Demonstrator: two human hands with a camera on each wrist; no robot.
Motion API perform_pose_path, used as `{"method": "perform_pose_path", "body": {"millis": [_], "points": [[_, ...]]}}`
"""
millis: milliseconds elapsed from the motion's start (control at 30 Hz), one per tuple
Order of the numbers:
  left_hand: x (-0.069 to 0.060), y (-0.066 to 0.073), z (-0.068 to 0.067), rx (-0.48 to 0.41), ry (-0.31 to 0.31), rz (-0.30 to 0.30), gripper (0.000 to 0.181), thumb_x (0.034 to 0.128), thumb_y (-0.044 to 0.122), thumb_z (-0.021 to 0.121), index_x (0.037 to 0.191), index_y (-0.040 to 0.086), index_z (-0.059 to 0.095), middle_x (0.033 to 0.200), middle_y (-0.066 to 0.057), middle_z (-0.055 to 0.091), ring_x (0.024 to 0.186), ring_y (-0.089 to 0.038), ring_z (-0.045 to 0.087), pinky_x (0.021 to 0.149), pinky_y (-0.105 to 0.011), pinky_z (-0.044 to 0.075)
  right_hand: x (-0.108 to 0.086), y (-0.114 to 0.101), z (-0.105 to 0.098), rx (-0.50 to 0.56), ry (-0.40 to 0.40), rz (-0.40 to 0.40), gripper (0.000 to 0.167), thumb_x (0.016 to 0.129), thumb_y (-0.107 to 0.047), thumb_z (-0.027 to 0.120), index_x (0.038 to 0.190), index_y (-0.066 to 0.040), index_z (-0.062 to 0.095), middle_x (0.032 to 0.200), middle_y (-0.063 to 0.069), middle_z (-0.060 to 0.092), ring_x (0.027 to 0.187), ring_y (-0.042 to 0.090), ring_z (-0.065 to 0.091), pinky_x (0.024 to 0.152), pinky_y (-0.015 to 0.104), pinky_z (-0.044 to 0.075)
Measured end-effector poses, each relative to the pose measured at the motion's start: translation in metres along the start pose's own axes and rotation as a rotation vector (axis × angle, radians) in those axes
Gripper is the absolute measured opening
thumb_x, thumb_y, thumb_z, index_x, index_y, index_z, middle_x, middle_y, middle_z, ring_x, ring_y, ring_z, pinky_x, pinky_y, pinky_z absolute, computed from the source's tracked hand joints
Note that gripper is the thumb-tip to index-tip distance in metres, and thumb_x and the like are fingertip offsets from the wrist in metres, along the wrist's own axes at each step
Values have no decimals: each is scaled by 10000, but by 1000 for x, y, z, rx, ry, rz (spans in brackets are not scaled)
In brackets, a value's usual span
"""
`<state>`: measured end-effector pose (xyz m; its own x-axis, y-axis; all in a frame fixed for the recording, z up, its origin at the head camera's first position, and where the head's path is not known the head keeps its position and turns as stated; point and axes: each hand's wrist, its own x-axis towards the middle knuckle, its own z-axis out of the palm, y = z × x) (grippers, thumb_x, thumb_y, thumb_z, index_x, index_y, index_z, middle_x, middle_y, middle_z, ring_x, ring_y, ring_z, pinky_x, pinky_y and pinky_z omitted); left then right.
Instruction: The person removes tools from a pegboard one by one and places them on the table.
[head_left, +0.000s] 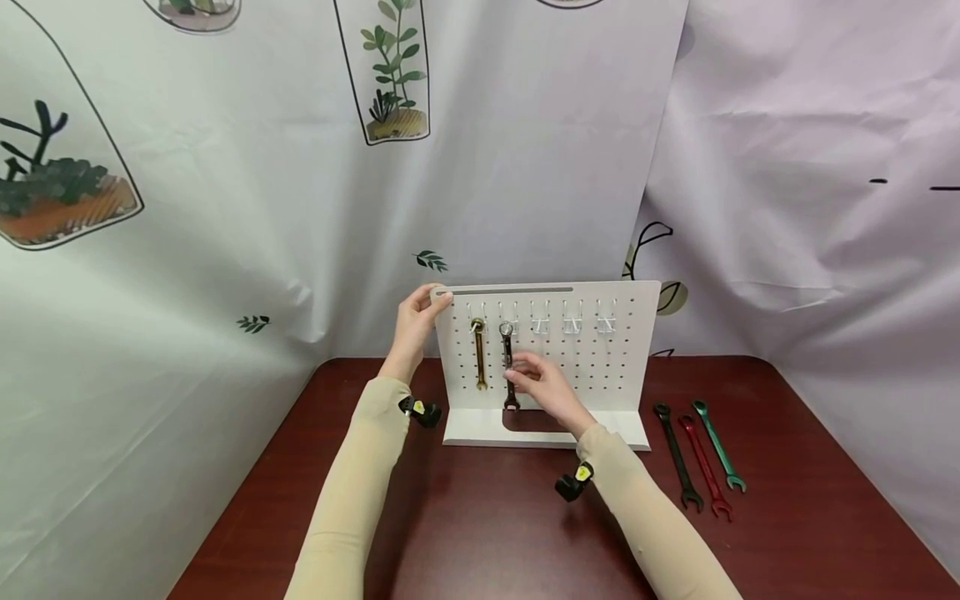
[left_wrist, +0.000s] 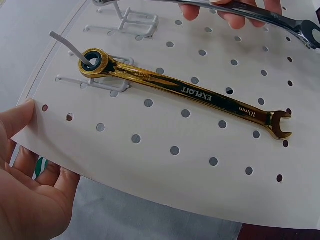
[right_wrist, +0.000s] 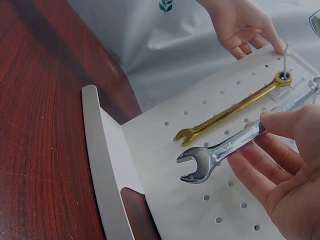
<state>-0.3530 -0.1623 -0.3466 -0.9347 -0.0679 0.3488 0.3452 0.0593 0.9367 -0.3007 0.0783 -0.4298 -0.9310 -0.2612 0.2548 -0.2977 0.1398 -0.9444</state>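
Observation:
A white pegboard stand (head_left: pixel 622 367) stands upright on the table with a row of hooks. My left hand (head_left: pixel 417 323) grips its upper left corner, thumb on the front face and fingers behind. From the leftmost hook hangs a gold combination wrench (left_wrist: pixel 185 92), its ring end over the peg. My right hand (head_left: pixel 546 385) pinches a silver combination wrench (right_wrist: pixel 235 142) by the shank, between thumb and fingers. That wrench points open end down, with its ring end at the second hook; whether the peg passes through the ring I cannot tell.
Three more wrenches lie on the dark red table (head_left: pixel 480 517) to the right of the stand: a black one (head_left: pixel 678 457), a red one (head_left: pixel 706 467) and a green one (head_left: pixel 718 446). Further clear hooks (head_left: pixel 573 323) line the board's right part. A printed curtain (head_left: pixel 525 183) hangs behind.

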Motion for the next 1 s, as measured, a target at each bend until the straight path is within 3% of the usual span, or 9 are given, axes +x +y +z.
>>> {"method": "perform_pose_path", "body": {"millis": [300, 600, 867, 1000], "points": [[0, 0, 0, -9, 3, -3, 358, 940, 288, 744, 1210, 64, 671, 955, 49, 670, 827, -120, 565, 696, -291, 434, -9, -4, 1, -33, -11, -27, 395, 981, -108, 673, 1319, 70, 572, 1108, 228, 688, 1006, 357, 687, 819, 353, 572], [0, 1, 1, 1, 8, -3, 351, 939, 304, 745, 1204, 84, 675, 917, 62, 663, 794, -120, 541, 683, -295, 415, -17, -12, -2, -53, -18, -46, 382, 990, -133, 666, 1311, 55, 575, 1107, 197, 691, 1001, 319, 691, 830, 348, 568], [0, 1, 0, 9, 0, -5, 340, 947, 318, 735, 1193, 91, 673, 923, 54, 658, 810, -143, 514, 759, -405, 394, -29, -24, -17, -43, 6, -18, 445, 994, -214, 672, 1344, 37, 561, 1192, 215, 670, 1066, 353, 671, 882, 373, 552], [0, 1, -1, 11, -1, -7, 358, 946, 324, 735, 1210, 90, 671, 930, 55, 657, 807, -140, 512, 734, -364, 393, -33, -28, -28, -43, 21, -40, 440, 1001, -201, 661, 1342, 57, 557, 1201, 240, 661, 1080, 372, 664, 892, 389, 548]]}}
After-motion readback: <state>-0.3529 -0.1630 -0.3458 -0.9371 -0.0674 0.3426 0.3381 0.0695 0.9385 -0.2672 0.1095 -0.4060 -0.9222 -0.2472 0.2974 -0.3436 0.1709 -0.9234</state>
